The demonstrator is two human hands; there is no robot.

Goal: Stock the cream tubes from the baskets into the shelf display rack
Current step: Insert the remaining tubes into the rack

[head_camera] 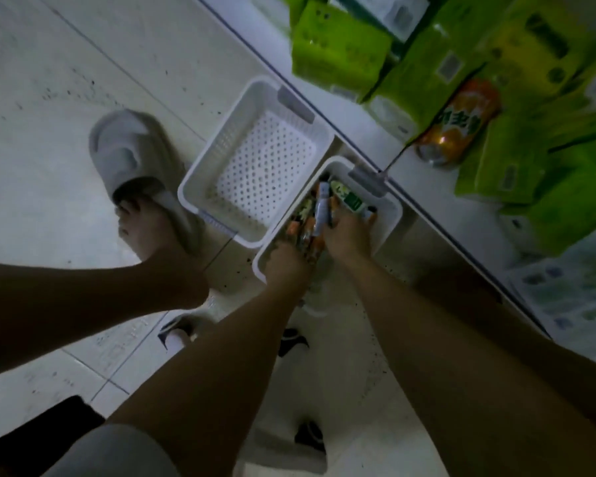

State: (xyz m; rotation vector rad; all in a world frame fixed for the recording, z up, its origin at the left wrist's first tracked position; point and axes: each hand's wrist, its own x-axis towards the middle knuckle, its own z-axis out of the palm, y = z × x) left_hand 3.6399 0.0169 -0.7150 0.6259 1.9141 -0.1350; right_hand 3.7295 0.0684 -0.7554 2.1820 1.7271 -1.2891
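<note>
Tubes (319,215) lie heaped in the right basket (391,215), which sits on the floor (83,80) against the shelf edge (324,108). Both hands reach into it. The right hand (350,232) curls round a grey tube and a green-labelled tube. The left hand (286,259) sinks among orange tubes; whether its fingers clasp any I cannot tell. The left basket (255,160) touches the right one and holds nothing. Green packs (341,46) and an orange can (458,123) sit on the shelf. A slippered foot (138,173) stands beside the left basket.
</note>
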